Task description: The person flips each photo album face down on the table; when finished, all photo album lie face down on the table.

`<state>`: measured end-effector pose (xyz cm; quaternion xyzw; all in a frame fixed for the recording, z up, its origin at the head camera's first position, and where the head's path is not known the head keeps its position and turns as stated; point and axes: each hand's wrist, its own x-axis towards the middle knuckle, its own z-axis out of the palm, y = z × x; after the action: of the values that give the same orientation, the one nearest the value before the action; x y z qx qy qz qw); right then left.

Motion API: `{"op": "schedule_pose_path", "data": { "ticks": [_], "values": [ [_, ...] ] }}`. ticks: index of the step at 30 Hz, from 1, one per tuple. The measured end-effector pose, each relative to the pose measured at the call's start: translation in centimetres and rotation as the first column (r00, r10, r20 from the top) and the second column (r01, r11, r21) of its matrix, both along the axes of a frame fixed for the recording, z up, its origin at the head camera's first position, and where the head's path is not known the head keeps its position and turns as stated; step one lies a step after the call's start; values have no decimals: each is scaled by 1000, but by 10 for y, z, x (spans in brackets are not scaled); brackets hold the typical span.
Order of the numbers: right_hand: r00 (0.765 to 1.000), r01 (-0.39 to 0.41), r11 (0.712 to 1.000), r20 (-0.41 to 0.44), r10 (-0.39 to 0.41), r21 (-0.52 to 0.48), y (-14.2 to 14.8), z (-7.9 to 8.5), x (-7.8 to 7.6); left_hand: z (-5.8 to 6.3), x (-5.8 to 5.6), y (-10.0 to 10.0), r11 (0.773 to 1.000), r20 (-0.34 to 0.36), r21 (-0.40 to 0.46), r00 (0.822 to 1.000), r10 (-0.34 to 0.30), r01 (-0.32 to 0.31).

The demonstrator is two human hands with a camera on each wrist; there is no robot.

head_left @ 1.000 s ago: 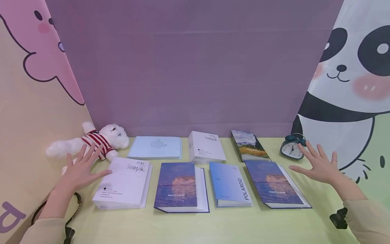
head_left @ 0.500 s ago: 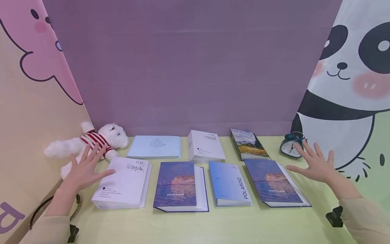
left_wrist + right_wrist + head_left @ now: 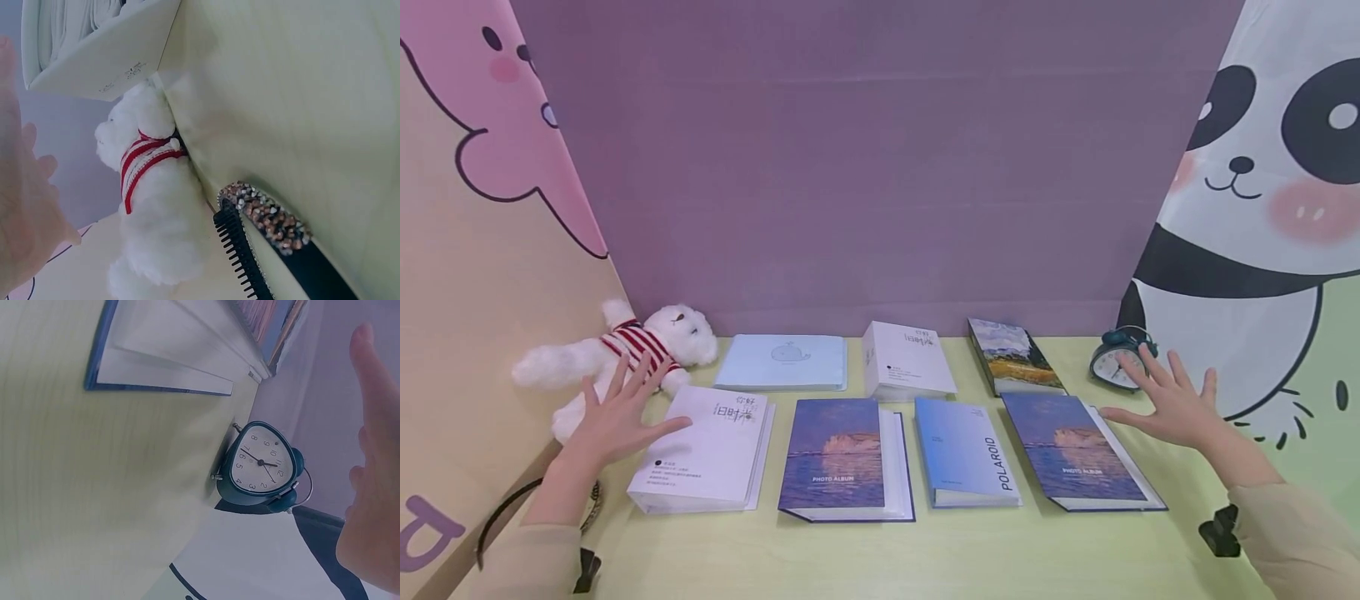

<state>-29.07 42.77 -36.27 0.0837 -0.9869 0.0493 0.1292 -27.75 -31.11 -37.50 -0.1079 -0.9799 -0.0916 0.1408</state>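
Note:
My left hand (image 3: 613, 425) hovers with spread fingers over the left edge of a thick white album (image 3: 700, 454), in front of a white plush bear (image 3: 640, 346) in a red-striped top. My right hand (image 3: 1176, 408), fingers spread too, is raised between an alarm clock (image 3: 1116, 367) and a sea-cliff photo album (image 3: 1075, 450), and partly covers the clock in the head view. Neither hand holds anything. In the right wrist view the teal clock (image 3: 259, 462) stands upright. A second sea-cliff photo album (image 3: 835, 454) and a blue Polaroid album (image 3: 962, 454) lie between the hands.
Behind lie a pale blue whale album (image 3: 782, 362), a smaller white album (image 3: 910, 362) and a landscape-painting book (image 3: 1015, 358). A rhinestone headband with comb teeth (image 3: 269, 219) rests by my left forearm. A purple backdrop (image 3: 880, 167) closes off the table's back.
Both hands have drifted slightly inward, the left to the right and the right to the left. The albums, bear and clock keep their places.

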Motion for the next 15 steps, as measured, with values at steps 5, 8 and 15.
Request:
{"op": "schedule_pose_path", "data": {
  "ticks": [5,8,15],
  "values": [
    [1000,2,1000,16,-2,-5,-2,-1,-2,-1,-2,2,1000,-4,3,1000,-1,1],
    [1000,-8,1000,23,9,-6,-5,-2,-4,-1,-3,4,1000,5,2,1000,-5,5],
    [999,-22,1000,23,22,-5,-11,-2,-3,0,-1,7,1000,22,-8,1000,-12,12]
  ]
}}
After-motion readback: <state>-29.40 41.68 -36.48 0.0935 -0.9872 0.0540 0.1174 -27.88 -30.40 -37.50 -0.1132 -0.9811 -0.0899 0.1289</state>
